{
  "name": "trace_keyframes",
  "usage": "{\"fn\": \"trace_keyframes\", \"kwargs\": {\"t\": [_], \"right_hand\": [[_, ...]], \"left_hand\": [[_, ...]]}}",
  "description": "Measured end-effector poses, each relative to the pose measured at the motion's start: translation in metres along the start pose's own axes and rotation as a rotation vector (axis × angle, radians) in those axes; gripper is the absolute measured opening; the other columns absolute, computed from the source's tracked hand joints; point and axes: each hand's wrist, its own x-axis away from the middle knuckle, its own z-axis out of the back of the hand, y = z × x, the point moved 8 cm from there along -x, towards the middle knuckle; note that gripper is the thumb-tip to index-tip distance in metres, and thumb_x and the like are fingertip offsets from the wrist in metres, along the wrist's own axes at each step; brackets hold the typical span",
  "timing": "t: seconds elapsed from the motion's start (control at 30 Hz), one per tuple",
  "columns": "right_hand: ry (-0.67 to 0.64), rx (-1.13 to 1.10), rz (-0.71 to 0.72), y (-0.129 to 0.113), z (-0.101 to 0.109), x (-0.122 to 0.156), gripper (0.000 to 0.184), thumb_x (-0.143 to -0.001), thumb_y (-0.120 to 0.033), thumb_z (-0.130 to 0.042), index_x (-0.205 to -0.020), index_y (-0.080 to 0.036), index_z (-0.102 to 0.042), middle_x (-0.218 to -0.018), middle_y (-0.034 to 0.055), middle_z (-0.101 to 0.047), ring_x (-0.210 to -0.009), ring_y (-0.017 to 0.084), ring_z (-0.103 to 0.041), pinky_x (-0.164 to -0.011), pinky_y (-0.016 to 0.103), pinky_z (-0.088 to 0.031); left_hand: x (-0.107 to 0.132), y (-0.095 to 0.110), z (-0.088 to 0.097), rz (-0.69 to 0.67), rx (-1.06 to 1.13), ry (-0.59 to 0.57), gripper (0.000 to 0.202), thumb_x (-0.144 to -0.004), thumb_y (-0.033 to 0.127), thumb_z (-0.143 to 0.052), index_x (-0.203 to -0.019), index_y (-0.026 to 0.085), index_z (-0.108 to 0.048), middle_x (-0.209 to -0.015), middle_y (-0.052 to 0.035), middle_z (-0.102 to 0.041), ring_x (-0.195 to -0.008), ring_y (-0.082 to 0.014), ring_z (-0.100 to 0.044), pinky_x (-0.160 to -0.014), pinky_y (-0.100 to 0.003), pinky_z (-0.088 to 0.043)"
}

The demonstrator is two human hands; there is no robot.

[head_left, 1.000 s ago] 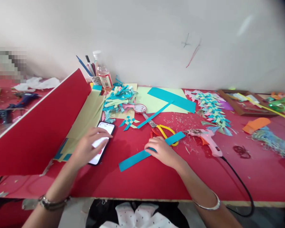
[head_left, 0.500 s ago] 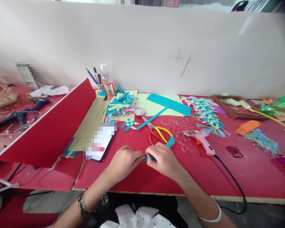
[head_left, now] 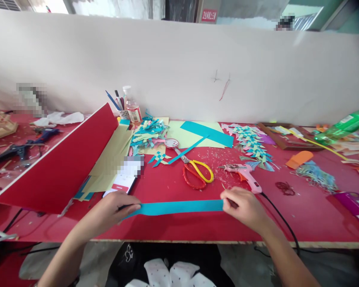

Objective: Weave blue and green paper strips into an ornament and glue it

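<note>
Two hands pinch one wide blue strip (head_left: pixel 182 207) between thumb and fingers: the left hand (head_left: pixel 119 207) near its nine-o'clock end, the right hand (head_left: pixel 242 207) at its three-o'clock end. The strip is stretched almost straight between them, above the near part of the red surface (head_left: pixel 179 229); whether it touches there I cannot tell.

Clock directions run from the strip's middle, twelve toward the white partition (head_left: pixel 167 67). One phone (head_left: pixel 124 180) lies at ten, just beyond the left hand. One pair of scissors (head_left: pixel 184 158) is at one, and one pink glue gun (head_left: pixel 247 175) at two, its black cable (head_left: pixel 283 223) running past the right forearm to the near edge. At eleven lie one small woven piece (head_left: pixel 159 158) and a heap of cut strips (head_left: pixel 149 133), too tangled to count. At twelve, one blue panel (head_left: pixel 209 134) and one narrow blue strip (head_left: pixel 188 150) rest partly on a pale green sheet (head_left: pixel 174 133). One long woven piece (head_left: pixel 253 142) lies between one and two.

Farther out, one tilted red board (head_left: pixel 62 159) walls off ten o'clock; two bottles stand out, a clear bottle (head_left: pixel 134 111) at eleven, a green bottle (head_left: pixel 347 121) at two.

Bare surface lies between strip and scissors, and toward six, up to the near edge.
</note>
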Motion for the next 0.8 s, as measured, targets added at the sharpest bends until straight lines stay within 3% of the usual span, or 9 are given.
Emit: {"fn": "trace_keyframes", "kwargs": {"t": [0.07, 0.17, 0.27, 0.33, 0.4, 0.47, 0.53, 0.67, 0.8], "right_hand": [[0.149, 0.067, -0.049, 0.004, 0.017, 0.001, 0.015, -0.075, -0.012, -0.042, -0.065, -0.019, -0.051, -0.055, -0.0011, -0.052, -0.056, 0.012, -0.048, -0.059, 0.024, -0.035], [0.285, 0.006, -0.030, -0.021, 0.029, -0.009, 0.013, -0.076, -0.017, -0.047, -0.087, -0.017, -0.055, -0.078, 0.0050, -0.060, -0.078, 0.017, -0.053, -0.077, 0.031, -0.038], [0.024, -0.125, 0.105, -0.068, 0.003, -0.027, 0.034, -0.077, -0.033, -0.051, -0.108, -0.019, -0.050, -0.103, 0.0077, -0.057, -0.097, 0.019, -0.050, -0.089, 0.036, -0.034], [-0.113, -0.197, 0.144, -0.088, -0.014, -0.034, 0.016, -0.083, -0.027, -0.044, -0.093, -0.022, -0.056, -0.086, 0.0008, -0.061, -0.081, 0.012, -0.055, -0.095, 0.036, -0.028], [-0.142, -0.218, 0.132, -0.095, -0.022, -0.040, 0.019, -0.086, -0.022, -0.038, -0.082, -0.022, -0.057, -0.074, -0.0028, -0.060, -0.070, 0.009, -0.055, -0.098, 0.037, -0.022], [-0.111, -0.197, 0.104, -0.093, -0.024, -0.045, 0.015, -0.084, -0.027, -0.043, -0.089, -0.022, -0.057, -0.085, 0.0004, -0.061, -0.081, 0.012, -0.054, -0.098, 0.040, -0.019], [-0.128, -0.193, 0.113, -0.092, -0.029, -0.049, 0.018, -0.082, -0.031, -0.047, -0.095, -0.022, -0.055, -0.096, 0.0034, -0.059, -0.091, 0.015, -0.052, -0.097, 0.041, -0.021], [-0.305, -0.238, 0.133, -0.096, -0.052, -0.050, 0.019, -0.086, -0.026, -0.040, -0.076, -0.019, -0.055, -0.070, -0.0003, -0.060, -0.068, 0.012, -0.055, -0.070, 0.026, -0.036], [-0.339, -0.233, 0.087, -0.100, -0.062, -0.050, 0.019, -0.085, -0.028, -0.042, -0.074, -0.018, -0.055, -0.063, 0.0000, -0.060, -0.056, 0.012, -0.053, -0.051, 0.023, -0.027]], "left_hand": [[0.002, 0.002, 0.002, 0.035, -0.071, 0.022, 0.031, -0.086, 0.034, -0.036, -0.076, 0.016, -0.058, -0.060, 0.0018, -0.053, -0.052, -0.0073, -0.041, -0.050, -0.017, -0.027], [-0.005, 0.020, -0.006, 0.019, -0.152, 0.010, 0.033, -0.087, 0.035, -0.034, -0.076, 0.017, -0.060, -0.058, 0.0013, -0.054, -0.053, -0.0084, -0.044, -0.049, -0.019, -0.026], [-0.017, 0.042, -0.015, -0.057, -0.185, -0.003, 0.034, -0.088, 0.033, -0.033, -0.072, 0.016, -0.058, -0.055, 0.0011, -0.052, -0.054, -0.0092, -0.045, -0.050, -0.020, -0.026], [-0.021, 0.050, -0.017, -0.096, -0.223, 0.005, 0.033, -0.088, 0.031, -0.033, -0.069, 0.016, -0.057, -0.054, 0.0010, -0.051, -0.054, -0.0096, -0.044, -0.051, -0.020, -0.026], [-0.022, 0.054, -0.017, -0.125, -0.274, 0.025, 0.032, -0.087, 0.028, -0.035, -0.066, 0.016, -0.056, -0.052, 0.0009, -0.051, -0.053, -0.0096, -0.044, -0.051, -0.021, -0.026], [-0.020, 0.056, -0.016, -0.158, -0.303, 0.032, 0.030, -0.086, 0.026, -0.035, -0.066, 0.016, -0.056, -0.052, 0.0008, -0.052, -0.052, -0.0097, -0.044, -0.052, -0.021, -0.027], [-0.018, 0.056, -0.013, -0.176, -0.321, 0.035, 0.029, -0.086, 0.024, -0.036, -0.067, 0.016, -0.056, -0.052, 0.0007, -0.052, -0.054, -0.0101, -0.046, -0.054, -0.021, -0.028], [-0.020, 0.051, -0.008, -0.114, -0.403, 0.061, 0.022, -0.083, 0.021, -0.038, -0.069, 0.018, -0.054, -0.056, 0.0011, -0.055, -0.053, -0.0108, -0.047, -0.052, -0.022, -0.028], [-0.030, 0.057, -0.015, -0.140, -0.505, 0.132, 0.014, -0.078, 0.012, -0.038, -0.077, 0.018, -0.051, -0.064, 0.0007, -0.058, -0.053, -0.0125, -0.050, -0.053, -0.024, -0.030]]}}
